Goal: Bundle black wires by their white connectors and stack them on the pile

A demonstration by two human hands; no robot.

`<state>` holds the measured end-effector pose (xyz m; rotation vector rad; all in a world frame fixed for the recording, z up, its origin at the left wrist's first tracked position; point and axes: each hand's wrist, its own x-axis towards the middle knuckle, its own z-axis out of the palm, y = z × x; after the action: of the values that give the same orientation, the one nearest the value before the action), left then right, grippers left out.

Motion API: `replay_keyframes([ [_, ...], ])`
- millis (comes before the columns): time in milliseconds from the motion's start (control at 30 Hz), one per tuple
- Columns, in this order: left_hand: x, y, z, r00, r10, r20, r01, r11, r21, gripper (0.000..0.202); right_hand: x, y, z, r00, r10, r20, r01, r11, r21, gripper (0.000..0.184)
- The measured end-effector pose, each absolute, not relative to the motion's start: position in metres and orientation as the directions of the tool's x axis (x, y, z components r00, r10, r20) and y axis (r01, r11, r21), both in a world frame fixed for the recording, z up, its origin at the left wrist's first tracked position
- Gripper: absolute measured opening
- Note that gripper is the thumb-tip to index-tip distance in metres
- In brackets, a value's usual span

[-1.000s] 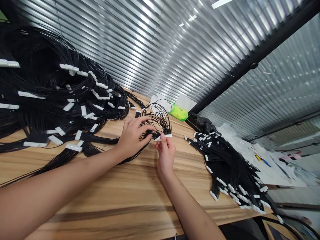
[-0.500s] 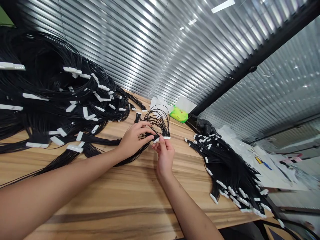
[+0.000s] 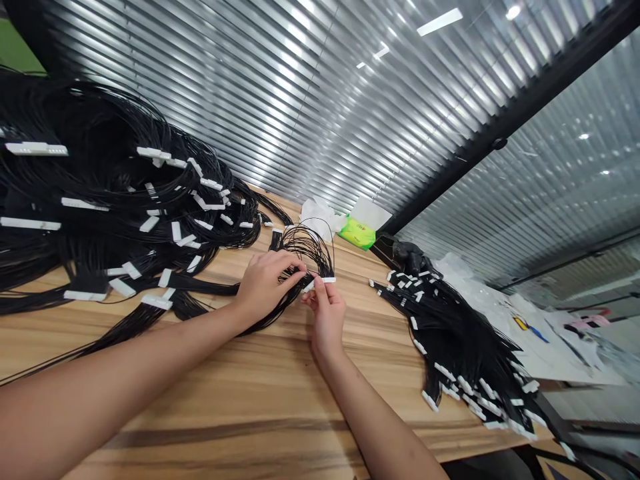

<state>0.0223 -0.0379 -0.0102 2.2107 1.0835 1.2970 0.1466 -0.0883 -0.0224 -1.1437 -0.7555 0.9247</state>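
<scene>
A looped bundle of thin black wires [image 3: 311, 241] lies between my hands at the middle of the table. My right hand [image 3: 327, 319] is closed, thumb and fingers pinching a white connector [image 3: 309, 286] at one wire end. Just above those fingertips, a second white connector [image 3: 327, 280] caps another end of the loop. My left hand [image 3: 267, 280] comes in from the left, thumb and forefinger pinched together on the black wires near the connector. Its other fingers are partly hidden by the wires.
A large heap of black wire harnesses with white connectors [image 3: 157, 302] fills the left of the wooden table [image 3: 240, 413]. Another harness pile [image 3: 460, 347] lies at the right. A green tissue pack [image 3: 357, 232] and crumpled white paper [image 3: 320, 215] stand behind, before corrugated metal sheeting [image 3: 240, 87].
My left thumb and forefinger have closed together on the wires, where they were apart before. The right hand keeps its pinch on the connector. The view has shifted slightly.
</scene>
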Motion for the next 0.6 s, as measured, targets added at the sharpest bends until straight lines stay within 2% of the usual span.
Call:
replay_keyframes([
  [200,0.0217,-0.0427,-0.0077,0.321,0.701,0.637,0.566,-0.681,0.464,0.017,0.1478,-0.086,-0.0217,0.446,0.892,0.069,-0.139,0.145,-0.98,0.035],
  [433,0.0207,-0.0464,-0.0057,0.355,0.629,0.692,0.583,-0.727,0.362,0.017,0.1457,-0.0871,-0.0189,0.469,0.872,0.141,-0.074,0.198,-0.977,0.038],
  [600,0.0173,-0.043,-0.0051,0.412,0.595,0.69,0.569,-0.76,0.314,0.018,0.1482,-0.0855,-0.0195,0.478,0.87,0.121,-0.115,0.199,-0.973,0.033],
])
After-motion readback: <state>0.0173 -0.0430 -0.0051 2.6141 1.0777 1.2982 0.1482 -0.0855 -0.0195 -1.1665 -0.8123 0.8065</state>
